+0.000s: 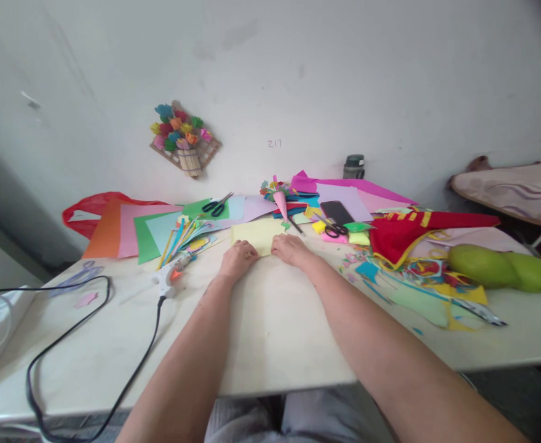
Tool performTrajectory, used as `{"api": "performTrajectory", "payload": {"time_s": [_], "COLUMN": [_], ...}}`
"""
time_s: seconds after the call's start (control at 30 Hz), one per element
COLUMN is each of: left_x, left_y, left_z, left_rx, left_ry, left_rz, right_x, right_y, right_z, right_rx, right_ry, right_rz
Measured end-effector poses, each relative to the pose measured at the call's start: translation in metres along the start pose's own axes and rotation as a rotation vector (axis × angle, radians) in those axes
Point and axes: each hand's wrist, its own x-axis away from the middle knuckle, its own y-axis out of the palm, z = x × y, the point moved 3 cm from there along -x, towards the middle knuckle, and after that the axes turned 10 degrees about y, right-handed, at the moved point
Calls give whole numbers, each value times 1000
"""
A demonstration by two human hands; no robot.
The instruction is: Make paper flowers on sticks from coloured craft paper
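A pale yellow sheet of paper (253, 231) lies on the white table (270, 332), straight in front of me. My left hand (239, 261) is at its near left edge, fingers curled and pinched on the paper. On the near right edge, my right hand (289, 249) has its fingers bent together on the same sheet. The two hands are a short gap apart. My fingertips partly hide the near edge, so I cannot tell whether it is folded. Just beyond the right hand lie a dark pencil (297, 226) and a paper flower bunch in a pink cone (280, 202).
Left: a corded glue gun (165, 280), paper strips (178, 240), coloured sheets (102, 237) and scissors (217, 205). Right: black-handled scissors (335, 230), a phone (337, 213), red cloth (402, 237), paper scraps (413, 304) and a green fruit-like object (482, 266). A bottle (354, 167) stands by the wall.
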Motion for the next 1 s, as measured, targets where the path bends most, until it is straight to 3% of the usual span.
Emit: {"api": "performTrajectory", "payload": {"time_s": [0.43, 1.0], "left_x": [-3, -2], "left_y": [1, 4], "left_z": [-1, -4], "left_rx": [42, 151], "left_ry": [-7, -36], "left_rz": [-10, 40], "right_x": [-7, -7], "right_y": [13, 10], "right_z": [6, 8], "right_rx": [-212, -385], "right_ry": [97, 135], "right_rz": [47, 7]}}
